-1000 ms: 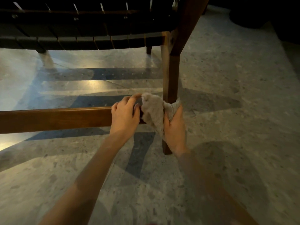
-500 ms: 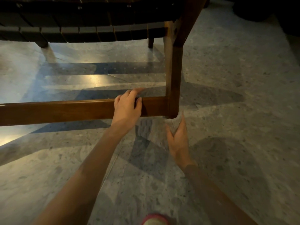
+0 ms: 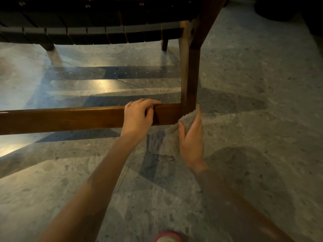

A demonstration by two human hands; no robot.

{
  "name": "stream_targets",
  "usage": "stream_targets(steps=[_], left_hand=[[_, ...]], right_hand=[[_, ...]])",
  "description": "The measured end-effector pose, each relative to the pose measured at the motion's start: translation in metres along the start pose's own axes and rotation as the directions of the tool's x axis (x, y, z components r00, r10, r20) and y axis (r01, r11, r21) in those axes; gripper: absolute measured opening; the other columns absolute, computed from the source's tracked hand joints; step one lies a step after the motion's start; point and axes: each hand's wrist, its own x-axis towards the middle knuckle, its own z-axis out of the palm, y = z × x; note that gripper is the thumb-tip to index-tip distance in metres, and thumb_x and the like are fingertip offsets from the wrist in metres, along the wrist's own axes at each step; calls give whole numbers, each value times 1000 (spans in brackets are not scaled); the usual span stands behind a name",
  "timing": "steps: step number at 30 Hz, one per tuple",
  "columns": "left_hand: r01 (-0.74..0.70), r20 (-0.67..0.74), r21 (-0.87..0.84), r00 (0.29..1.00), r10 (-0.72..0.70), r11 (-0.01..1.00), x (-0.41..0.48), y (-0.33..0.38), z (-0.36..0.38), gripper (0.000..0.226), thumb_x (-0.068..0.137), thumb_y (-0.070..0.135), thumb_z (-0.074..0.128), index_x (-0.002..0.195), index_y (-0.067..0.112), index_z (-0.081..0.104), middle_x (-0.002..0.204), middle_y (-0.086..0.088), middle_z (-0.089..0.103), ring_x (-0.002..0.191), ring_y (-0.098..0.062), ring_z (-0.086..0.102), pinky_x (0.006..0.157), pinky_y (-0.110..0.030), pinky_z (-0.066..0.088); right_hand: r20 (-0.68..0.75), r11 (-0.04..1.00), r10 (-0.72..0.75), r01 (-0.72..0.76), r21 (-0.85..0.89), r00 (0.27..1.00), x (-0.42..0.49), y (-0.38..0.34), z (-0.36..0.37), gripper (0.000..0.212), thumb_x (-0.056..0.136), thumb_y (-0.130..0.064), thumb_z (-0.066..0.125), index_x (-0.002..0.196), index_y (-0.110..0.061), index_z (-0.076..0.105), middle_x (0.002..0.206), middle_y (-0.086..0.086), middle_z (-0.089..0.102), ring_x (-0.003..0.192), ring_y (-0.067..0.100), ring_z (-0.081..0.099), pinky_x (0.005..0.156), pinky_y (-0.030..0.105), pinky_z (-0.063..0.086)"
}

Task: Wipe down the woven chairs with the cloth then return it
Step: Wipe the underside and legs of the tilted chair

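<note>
A woven chair fills the top of the view, its dark strap seat [image 3: 104, 34] above a brown wooden leg [image 3: 189, 81] and a low crossbar [image 3: 61, 118]. My left hand [image 3: 138, 116] grips the crossbar near the leg, fingers curled over its top edge. My right hand [image 3: 191, 137] holds a grey fluffy cloth [image 3: 168, 138] against the bottom of the leg, thumb pinching it. Part of the cloth hangs down to the floor under the crossbar's end.
The speckled stone floor [image 3: 253, 119] spreads around the chair, with a bright light patch at the left. Two more chair feet [image 3: 165, 44] stand behind. A pink shoe tip [image 3: 167, 237] shows at the bottom edge. A dark object [image 3: 279, 9] sits at the top right.
The right hand dropped below the leg's foot, with the cloth mostly hidden, then came back up to the leg's base with the cloth showing again. The left hand stayed on the crossbar.
</note>
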Motion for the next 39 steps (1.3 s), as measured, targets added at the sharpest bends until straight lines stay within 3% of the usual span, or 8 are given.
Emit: stream_targets(steps=[8, 15, 19, 24, 27, 30, 34, 39], left_hand=[[101, 55, -57, 994, -98, 993, 7, 9, -5, 28, 97, 11, 47, 110, 26, 67, 103, 11, 59, 107, -15, 55, 104, -46, 38], [120, 328, 119, 932, -153, 986, 18, 24, -24, 33, 98, 14, 44, 127, 23, 57, 124, -5, 59, 111, -21, 54, 100, -35, 43], [-130, 550, 249, 835, -30, 960, 29, 36, -55, 37, 96, 14, 47, 132, 22, 54, 130, -4, 56, 121, -22, 50, 99, -30, 36], [-277, 834, 64, 542, 101, 959, 31, 61, -104, 69, 84, 26, 71, 143, 23, 36, 142, 4, 46, 128, -16, 43, 110, -36, 33], [-171, 683, 67, 726, 80, 983, 22, 58, -142, 65, 80, 37, 73, 136, 21, 44, 138, 5, 48, 123, -16, 47, 107, -36, 38], [-69, 448, 51, 893, 39, 996, 10, 37, -184, 36, 84, 38, 67, 114, 23, 53, 121, 4, 56, 106, -11, 53, 86, -17, 45], [42, 269, 4, 962, -41, 999, -12, -6, -237, 13, 89, 26, 63, 94, 17, 56, 102, -1, 62, 95, -15, 59, 70, -9, 45], [232, 196, -35, 955, -221, 972, -50, -75, -284, 14, 90, 25, 62, 95, 14, 56, 100, -5, 64, 94, -20, 62, 85, -34, 53]], right_hand=[[225, 949, 197, -127, -289, 954, -21, 7, -7, 76, 97, -27, 52, 148, 4, 4, 153, 23, 19, 142, 32, 21, 115, 33, 17], [469, 796, 512, -192, -574, 720, 1, -12, -43, 63, 97, -31, 51, 145, -5, 19, 135, 18, 47, 122, 33, 49, 101, 42, 41], [516, 867, 283, 14, -497, 809, 16, -48, -81, 36, 96, -36, 52, 126, -20, 42, 108, 2, 60, 87, 12, 53, 76, 27, 42], [474, 987, -75, 132, -88, 877, 46, -121, -97, 28, 95, -42, 50, 112, -23, 37, 86, -14, 56, 73, 2, 59, 56, 15, 44], [474, 983, -183, 170, 70, 861, 56, -168, -87, 27, 96, -39, 50, 112, -27, 32, 92, -20, 52, 78, -13, 57, 60, 5, 44], [498, 960, -279, 233, 152, 821, 55, -210, -62, 29, 95, -41, 49, 111, -25, 32, 91, -19, 50, 80, -25, 51, 60, 0, 41], [533, 937, -349, 300, 180, 771, 38, -258, -7, 29, 94, -45, 49, 106, -24, 32, 89, -15, 50, 79, -10, 55, 59, 17, 47], [623, 906, -412, 368, 207, 664, 12, -299, 73, 31, 95, -43, 50, 110, -26, 29, 92, -18, 47, 82, -2, 53, 66, 20, 45]])
